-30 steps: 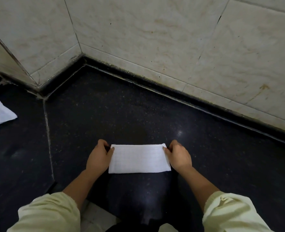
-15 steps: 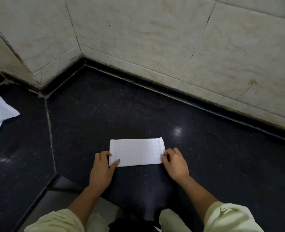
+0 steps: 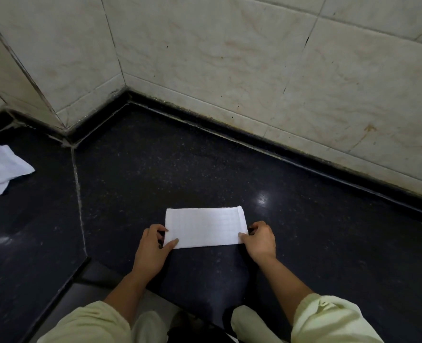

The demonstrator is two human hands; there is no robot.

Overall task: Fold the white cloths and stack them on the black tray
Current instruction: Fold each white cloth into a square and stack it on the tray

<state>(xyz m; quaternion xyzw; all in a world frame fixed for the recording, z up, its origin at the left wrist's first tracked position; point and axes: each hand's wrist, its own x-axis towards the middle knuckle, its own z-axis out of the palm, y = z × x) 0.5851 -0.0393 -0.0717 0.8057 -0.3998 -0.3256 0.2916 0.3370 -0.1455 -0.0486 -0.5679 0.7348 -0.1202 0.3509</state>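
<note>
A white cloth (image 3: 205, 227), folded into a flat rectangle, lies on the black countertop (image 3: 155, 174) in front of me. My left hand (image 3: 153, 246) pinches its near left corner, thumb on top. My right hand (image 3: 260, 240) pinches the near right corner the same way. A second white cloth (image 3: 2, 169) lies crumpled at the far left. No black tray is in view.
Pale marble-tiled walls (image 3: 229, 70) close the counter at the back and form a corner at the upper left. A grout seam (image 3: 77, 194) runs across the counter left of the cloth. The counter's front edge (image 3: 64, 285) drops away at lower left.
My hands slid from the cloth's short sides down to its near corners. The view shifted, and the cloth looks a little narrower than a second ago.
</note>
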